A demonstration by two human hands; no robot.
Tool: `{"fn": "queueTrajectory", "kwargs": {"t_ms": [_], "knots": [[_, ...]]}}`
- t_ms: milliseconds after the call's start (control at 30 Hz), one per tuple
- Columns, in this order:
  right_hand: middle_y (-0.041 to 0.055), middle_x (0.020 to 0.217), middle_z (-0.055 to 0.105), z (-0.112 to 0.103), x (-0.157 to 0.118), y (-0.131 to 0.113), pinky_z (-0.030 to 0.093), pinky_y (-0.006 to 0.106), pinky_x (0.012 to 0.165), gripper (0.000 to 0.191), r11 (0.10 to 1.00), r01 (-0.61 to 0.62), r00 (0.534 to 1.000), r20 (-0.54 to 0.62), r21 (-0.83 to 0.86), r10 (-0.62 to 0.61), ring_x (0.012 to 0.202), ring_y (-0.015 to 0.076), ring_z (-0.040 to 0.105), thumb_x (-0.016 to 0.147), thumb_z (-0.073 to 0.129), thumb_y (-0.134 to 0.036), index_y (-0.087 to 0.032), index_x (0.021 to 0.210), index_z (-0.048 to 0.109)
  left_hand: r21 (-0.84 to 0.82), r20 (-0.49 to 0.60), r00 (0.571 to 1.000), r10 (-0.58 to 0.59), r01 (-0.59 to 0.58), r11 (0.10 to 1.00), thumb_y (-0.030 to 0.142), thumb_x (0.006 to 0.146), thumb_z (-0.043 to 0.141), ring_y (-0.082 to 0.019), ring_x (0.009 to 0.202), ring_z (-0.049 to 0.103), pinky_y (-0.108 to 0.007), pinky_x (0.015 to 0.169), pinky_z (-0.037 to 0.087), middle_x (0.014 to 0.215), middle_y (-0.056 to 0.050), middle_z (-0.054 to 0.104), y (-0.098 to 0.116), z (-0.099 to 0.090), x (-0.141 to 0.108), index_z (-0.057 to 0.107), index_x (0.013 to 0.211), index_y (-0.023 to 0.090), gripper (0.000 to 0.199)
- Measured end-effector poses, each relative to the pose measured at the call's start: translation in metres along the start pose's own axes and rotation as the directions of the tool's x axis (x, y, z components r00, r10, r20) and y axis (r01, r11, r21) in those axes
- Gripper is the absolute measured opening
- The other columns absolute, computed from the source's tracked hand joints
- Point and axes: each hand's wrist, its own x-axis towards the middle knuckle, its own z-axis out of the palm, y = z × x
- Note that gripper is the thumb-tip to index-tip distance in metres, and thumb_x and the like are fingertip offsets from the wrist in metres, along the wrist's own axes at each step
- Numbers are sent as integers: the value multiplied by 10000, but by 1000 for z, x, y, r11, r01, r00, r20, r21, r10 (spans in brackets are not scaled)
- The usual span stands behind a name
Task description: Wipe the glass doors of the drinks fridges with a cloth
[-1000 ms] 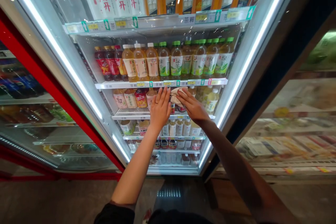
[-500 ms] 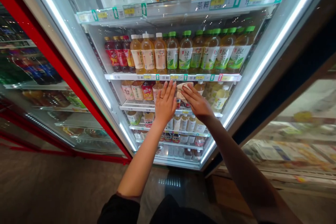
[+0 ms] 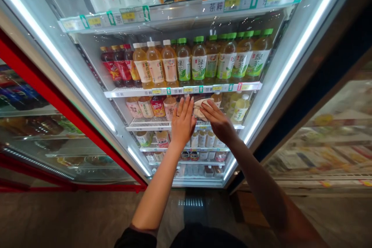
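Rows of green-capped plastic tea bottles fill a white, LED-lit drinks refrigerator. Above a white wire shelf, the left grip is released, its fingers spread flat, just left of a crumpled beige cloth. The right grip lies across that cloth with its fingertips on it; whether it is clenched, I cannot tell. The cloth looks light, soft and floppy, so a pinch at its loose fold would probably hold it best.
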Motion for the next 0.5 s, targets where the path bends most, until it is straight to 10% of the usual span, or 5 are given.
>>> {"fn": "queueTrajectory", "kwargs": {"t_ms": [500], "knots": [[8, 1661, 562, -6, -4, 3, 506, 548, 1303, 752, 999, -15, 998, -65, -38, 13, 1588, 289, 470, 1066, 499, -2, -381, 1701, 360, -69, -16, 1000, 19, -20, 997, 136, 1048, 504, -285, 1678, 314, -509, 1393, 244, 1815, -68, 309, 2, 13, 11, 60, 1783, 276, 870]]}}
